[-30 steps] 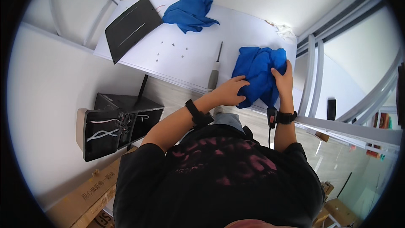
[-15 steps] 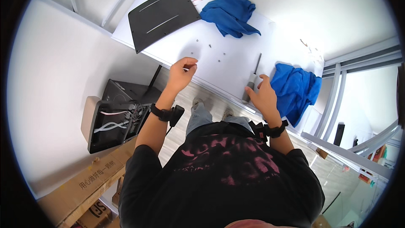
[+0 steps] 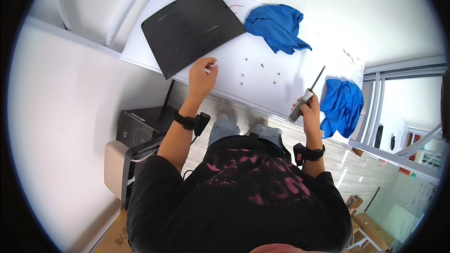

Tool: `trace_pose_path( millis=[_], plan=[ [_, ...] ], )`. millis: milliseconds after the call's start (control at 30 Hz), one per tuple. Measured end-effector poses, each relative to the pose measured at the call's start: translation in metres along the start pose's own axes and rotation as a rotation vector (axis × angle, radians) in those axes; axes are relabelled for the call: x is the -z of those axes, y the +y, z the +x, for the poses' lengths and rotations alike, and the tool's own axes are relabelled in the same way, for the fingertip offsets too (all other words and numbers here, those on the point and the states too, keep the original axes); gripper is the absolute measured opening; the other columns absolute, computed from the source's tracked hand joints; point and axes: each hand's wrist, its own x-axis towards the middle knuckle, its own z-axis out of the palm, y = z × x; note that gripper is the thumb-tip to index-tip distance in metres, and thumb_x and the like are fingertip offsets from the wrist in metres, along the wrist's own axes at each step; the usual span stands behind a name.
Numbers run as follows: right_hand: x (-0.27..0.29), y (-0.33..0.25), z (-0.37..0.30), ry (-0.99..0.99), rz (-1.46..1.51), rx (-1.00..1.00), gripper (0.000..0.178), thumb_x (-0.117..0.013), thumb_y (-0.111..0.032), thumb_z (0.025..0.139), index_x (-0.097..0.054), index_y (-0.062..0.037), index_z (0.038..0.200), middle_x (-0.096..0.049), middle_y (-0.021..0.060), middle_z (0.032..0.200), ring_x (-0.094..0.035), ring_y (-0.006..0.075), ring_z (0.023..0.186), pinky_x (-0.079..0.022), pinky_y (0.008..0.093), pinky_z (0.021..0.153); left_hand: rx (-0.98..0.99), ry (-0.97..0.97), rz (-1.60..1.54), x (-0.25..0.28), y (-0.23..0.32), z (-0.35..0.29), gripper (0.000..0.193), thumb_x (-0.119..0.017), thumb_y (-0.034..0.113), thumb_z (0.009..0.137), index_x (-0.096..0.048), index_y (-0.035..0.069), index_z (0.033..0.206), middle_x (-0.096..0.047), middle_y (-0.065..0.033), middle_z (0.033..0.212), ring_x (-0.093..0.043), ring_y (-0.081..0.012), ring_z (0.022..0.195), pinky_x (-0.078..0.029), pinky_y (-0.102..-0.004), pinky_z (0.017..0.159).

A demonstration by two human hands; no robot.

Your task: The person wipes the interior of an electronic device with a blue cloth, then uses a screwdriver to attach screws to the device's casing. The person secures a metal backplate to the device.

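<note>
My right hand (image 3: 311,110) is closed around the grey handle of a screwdriver (image 3: 298,109). Its dark shaft points up and away to the right, raised near the table's front edge. My left hand (image 3: 203,78) is at the table's front edge, just below the black panel. Its fingers are loosely bent, with a gap between thumb and fingertips, and nothing shows in it. The black panel (image 3: 192,30) lies flat, with slots and small holes along its rim. Several small screws (image 3: 262,65) lie scattered on the white table (image 3: 225,72) between my hands.
One blue cloth (image 3: 276,26) lies beyond the screws, another (image 3: 344,105) right of my right hand. On the left below the table stand a black boxy device (image 3: 140,129) and an open housing with a beige side (image 3: 116,168). A metal frame (image 3: 375,112) borders the right.
My right hand has taken hold of the screwdriver and lifted it off the table. My left hand stays loosely bent near the front edge. The whole view has shifted and turned slightly.
</note>
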Motion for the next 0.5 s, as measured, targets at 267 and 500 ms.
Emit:
trace_pose_path(
  millis=[267, 500],
  plan=[
    [-0.091, -0.048, 0.046, -0.267, 0.018, -0.086, 0.019, -0.066, -0.02, 0.087, -0.055, -0.0044, 0.084, -0.057, 0.0055, 0.068, -0.054, 0.0151, 0.052, -0.046, 0.0275, 0.048, -0.037, 0.423, 0.372, 0.09, -0.07, 0.013, 0.044, -0.074, 0.016, 0.073, -0.058, 0.004, 0.113, -0.05, -0.019, 0.115, -0.046, -0.037, 0.109, -0.038, -0.0428, 0.094],
    [-0.191, -0.092, 0.148, -0.309, -0.307, 0.173, 0.022, -0.067, -0.022, 0.084, -0.059, -0.0021, 0.092, -0.057, 0.0039, 0.079, -0.055, 0.0133, 0.068, -0.05, 0.0293, 0.054, 0.256, 0.387, 0.103, 0.093, -0.098, -0.003, 0.057, -0.077, 0.017, 0.075, -0.05, 0.0, 0.121, -0.049, -0.0153, 0.109, -0.056, -0.0253, 0.092, -0.05, -0.033, 0.076]
  ],
)
